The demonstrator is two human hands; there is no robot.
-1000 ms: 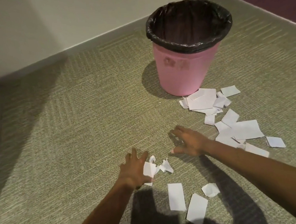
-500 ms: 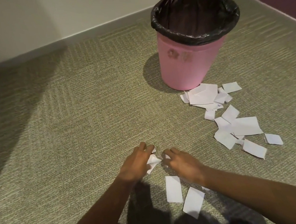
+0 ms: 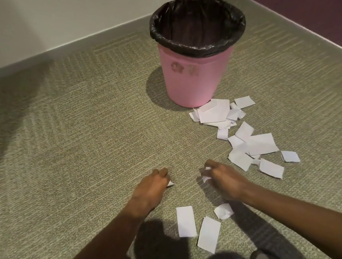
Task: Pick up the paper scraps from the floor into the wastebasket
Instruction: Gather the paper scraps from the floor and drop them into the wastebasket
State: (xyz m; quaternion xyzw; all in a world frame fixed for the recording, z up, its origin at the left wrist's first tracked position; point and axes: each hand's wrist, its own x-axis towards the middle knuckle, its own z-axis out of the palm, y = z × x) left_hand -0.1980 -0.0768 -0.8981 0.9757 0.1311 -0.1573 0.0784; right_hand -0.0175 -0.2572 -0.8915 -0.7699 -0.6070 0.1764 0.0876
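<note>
White paper scraps (image 3: 243,142) lie on the carpeted floor (image 3: 83,149), most trailing from the pink wastebasket (image 3: 194,78) toward the hands. Left hand (image 3: 153,189) and right hand (image 3: 221,179) each have their grip closed on a crumpled scrap (only corners show). Best to bunch tightly, then carry both over the black liner (image 3: 197,31) before releasing.

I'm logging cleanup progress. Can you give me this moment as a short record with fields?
left hand: closed on a scrap, white corner showing
right hand: closed on scraps
bin: pink, upright, black liner over rim
scraps near bin: pile at its base
scraps at right: loose cluster on carpet
scraps near arms: three pieces between forearms
carpet: bare on left side
</note>
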